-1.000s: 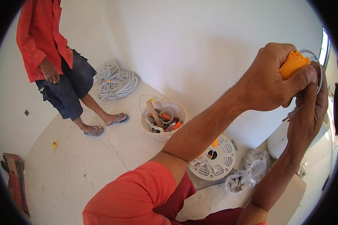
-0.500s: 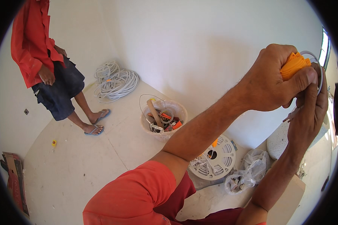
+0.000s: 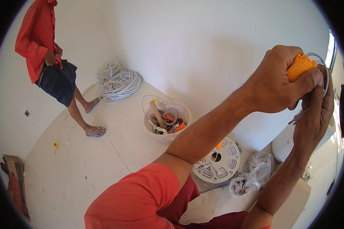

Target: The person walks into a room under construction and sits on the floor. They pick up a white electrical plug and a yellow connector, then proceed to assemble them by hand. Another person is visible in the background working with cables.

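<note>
The left hand (image 3: pixel 273 82) grips a ribbed orange plastic piece (image 3: pixel 299 68) up by the wall. The right hand (image 3: pixel 313 114) pinches a thin white wire (image 3: pixel 322 61) just beside it, looping over the top.

Tool bucket (image 3: pixel 166 122), cable coil (image 3: pixel 118 82), white reel (image 3: pixel 218 162)

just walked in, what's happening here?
A person holds an orange plastic part up by the wall in the left hand, while the right hand works a white wire that loops around it. On the floor below sit a bucket of tools, a white cable reel, a coil of white cable and a clear bag. Another person in a red shirt stands by the coil.
</note>
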`<action>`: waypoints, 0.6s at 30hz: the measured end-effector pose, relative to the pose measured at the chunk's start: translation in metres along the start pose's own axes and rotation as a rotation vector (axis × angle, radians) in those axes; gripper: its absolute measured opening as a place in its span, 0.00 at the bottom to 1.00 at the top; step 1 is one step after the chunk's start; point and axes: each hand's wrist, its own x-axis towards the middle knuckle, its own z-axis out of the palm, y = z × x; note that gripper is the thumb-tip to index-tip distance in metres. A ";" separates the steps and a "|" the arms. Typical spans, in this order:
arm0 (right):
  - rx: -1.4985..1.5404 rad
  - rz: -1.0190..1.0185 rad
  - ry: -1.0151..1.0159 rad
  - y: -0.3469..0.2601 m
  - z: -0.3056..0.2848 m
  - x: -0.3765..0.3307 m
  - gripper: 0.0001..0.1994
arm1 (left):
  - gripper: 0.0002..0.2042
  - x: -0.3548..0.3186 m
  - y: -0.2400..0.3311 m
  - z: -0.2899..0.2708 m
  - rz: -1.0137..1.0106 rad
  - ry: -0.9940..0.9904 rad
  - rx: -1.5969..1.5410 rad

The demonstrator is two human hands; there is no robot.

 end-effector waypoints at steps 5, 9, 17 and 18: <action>-0.022 0.017 -0.012 0.006 0.002 0.003 0.24 | 0.16 0.003 -0.001 -0.004 -0.010 0.009 -0.003; -0.048 -0.035 0.043 0.003 0.008 0.005 0.24 | 0.16 0.003 -0.001 -0.003 -0.016 0.014 0.006; -0.048 -0.048 0.089 0.003 0.017 0.009 0.24 | 0.16 0.006 -0.003 -0.007 -0.016 0.026 0.004; -0.043 -0.048 0.087 0.002 0.017 0.009 0.24 | 0.16 0.006 -0.004 -0.007 -0.013 0.025 0.001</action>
